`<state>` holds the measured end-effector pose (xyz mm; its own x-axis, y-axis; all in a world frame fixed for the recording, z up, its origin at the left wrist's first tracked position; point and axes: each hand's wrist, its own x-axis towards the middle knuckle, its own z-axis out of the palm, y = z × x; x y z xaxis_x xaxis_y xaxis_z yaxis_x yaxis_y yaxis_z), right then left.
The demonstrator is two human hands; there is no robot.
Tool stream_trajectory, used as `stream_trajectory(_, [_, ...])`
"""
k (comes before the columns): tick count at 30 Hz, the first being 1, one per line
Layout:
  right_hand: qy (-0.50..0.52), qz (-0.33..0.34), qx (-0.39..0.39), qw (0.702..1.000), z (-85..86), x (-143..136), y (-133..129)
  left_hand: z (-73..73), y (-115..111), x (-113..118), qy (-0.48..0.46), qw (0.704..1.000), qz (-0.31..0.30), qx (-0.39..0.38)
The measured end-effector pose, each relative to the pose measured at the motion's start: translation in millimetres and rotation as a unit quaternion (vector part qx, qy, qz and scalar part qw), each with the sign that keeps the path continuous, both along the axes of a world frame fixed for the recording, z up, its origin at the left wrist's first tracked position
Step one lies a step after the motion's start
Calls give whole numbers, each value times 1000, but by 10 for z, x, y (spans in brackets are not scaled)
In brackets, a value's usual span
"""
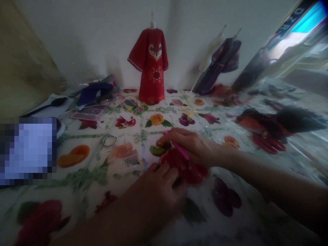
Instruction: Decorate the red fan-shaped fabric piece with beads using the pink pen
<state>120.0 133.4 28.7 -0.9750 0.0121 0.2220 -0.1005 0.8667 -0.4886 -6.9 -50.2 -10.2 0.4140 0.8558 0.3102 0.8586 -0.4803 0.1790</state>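
My right hand (196, 145) is closed around a thin pink stick (180, 148), shaped like a pen, held low over the fruit-print tablecloth (153, 218). Close in front of it, my left hand (164, 186) rests on the cloth with its fingers curled down. Whatever those fingers pinch, if anything, is hidden and too dark to make out. Beyond both hands a small red dress (153, 65) with white decoration stands on a stand. A small green-rimmed tray of beads (140, 109) lies in front of the dress.
At left is a pixelated screen (30, 150), with a ring of wire (109, 140) nearer the middle. Blue cloth (96, 93) is piled at the back left. A dark purple dress (217, 66) leans by the wall. Dark and reddish items (269, 124) lie at right.
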Motion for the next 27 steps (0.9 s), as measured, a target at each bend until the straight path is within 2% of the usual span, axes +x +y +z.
stream_trajectory(5, [118,-100,-59,986,113,90,-23,26,7,-15,18,1000,-7,14])
stream_trajectory(9, [144,-154,-116,971,123,73,-25,30,18,-19,22,1000,-7,17])
stream_trajectory(15, [120,-169,-180,961,145,238,-98,36,-2,-18,25,1000,-12,3])
stream_trajectory(20, [76,-189,-259,944,51,411,-154,45,-1,-48,28,999,-21,-26])
stream_trajectory(23, [84,-199,-267,939,44,401,-103,39,3,-65,30,999,-27,-23])
stream_trajectory(27, [110,-188,-240,946,168,261,34,32,-6,-61,37,999,-26,15])
